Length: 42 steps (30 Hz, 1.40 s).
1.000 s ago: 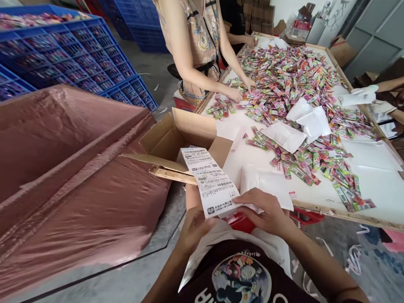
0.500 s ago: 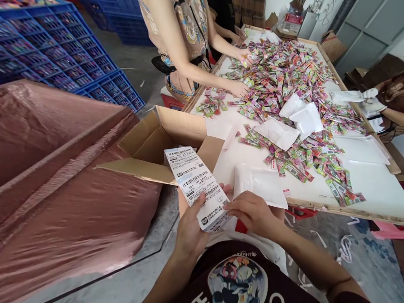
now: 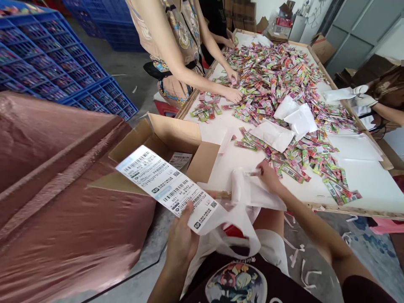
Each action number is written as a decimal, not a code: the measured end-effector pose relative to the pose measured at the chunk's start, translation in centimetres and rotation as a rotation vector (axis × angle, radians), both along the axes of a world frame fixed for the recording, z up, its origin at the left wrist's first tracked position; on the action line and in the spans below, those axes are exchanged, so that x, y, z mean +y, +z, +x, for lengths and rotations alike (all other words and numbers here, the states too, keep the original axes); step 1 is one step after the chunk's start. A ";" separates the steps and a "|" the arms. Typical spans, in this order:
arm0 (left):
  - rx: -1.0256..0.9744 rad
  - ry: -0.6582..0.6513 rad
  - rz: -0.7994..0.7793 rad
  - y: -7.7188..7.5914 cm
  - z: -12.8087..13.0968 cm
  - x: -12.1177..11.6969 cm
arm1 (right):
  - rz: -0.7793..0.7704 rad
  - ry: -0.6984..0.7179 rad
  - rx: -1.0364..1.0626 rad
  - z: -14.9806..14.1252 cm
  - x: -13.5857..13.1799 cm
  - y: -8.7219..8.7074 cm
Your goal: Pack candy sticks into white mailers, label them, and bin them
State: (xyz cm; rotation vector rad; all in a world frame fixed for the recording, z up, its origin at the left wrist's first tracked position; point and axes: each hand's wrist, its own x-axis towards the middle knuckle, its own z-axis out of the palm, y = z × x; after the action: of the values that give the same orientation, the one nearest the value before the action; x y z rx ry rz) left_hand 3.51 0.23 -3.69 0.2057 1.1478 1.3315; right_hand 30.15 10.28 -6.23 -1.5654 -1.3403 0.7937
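Observation:
A strip of printed shipping labels (image 3: 170, 189) is gripped in my left hand (image 3: 183, 231), thumb on top. From the strip's near end a bare backing strip (image 3: 244, 235) curls down over my lap. Out over the table edge, my right hand (image 3: 268, 174) has its fingers pinched on a loose label (image 3: 251, 173), seen nearly edge-on. That label lies at the top of a white mailer bag (image 3: 267, 198), and I cannot tell whether it is stuck on. Left of the bag stands an open cardboard box (image 3: 205, 162) with a labelled packet (image 3: 180, 160) inside.
Colourful snack sachets (image 3: 271, 80) are heaped across the white table (image 3: 375, 185). Filled white bags (image 3: 273, 134) lie on them. A co-worker's hands (image 3: 233, 93) reach into the heap; gloved hands (image 3: 362, 99) are at right. Blue crates (image 3: 47, 54) and a pinkish sheet (image 3: 63, 202) stand left.
My right hand has moved from the label strip's near end forward to the white bag, with a label. The strip has swung left and bare backing now hangs down.

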 end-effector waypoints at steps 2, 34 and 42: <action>0.030 0.001 -0.041 0.0 -0.1 -0.2 | -0.025 0.028 -0.229 -1.1 -0.7 -2.7; 0.520 -0.222 0.204 -1.3 0.3 -1.1 | -0.087 -0.482 -0.250 8.8 10.9 0.1; 0.579 -0.130 0.313 -1.2 0.5 -1.4 | 0.694 -0.346 -0.035 11.0 10.4 10.3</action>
State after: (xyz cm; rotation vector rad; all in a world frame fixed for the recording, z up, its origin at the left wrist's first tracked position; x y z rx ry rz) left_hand 4.04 -1.14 -4.94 0.9259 1.3639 1.3692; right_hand 41.12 20.72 4.07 -1.1934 -1.1501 0.0604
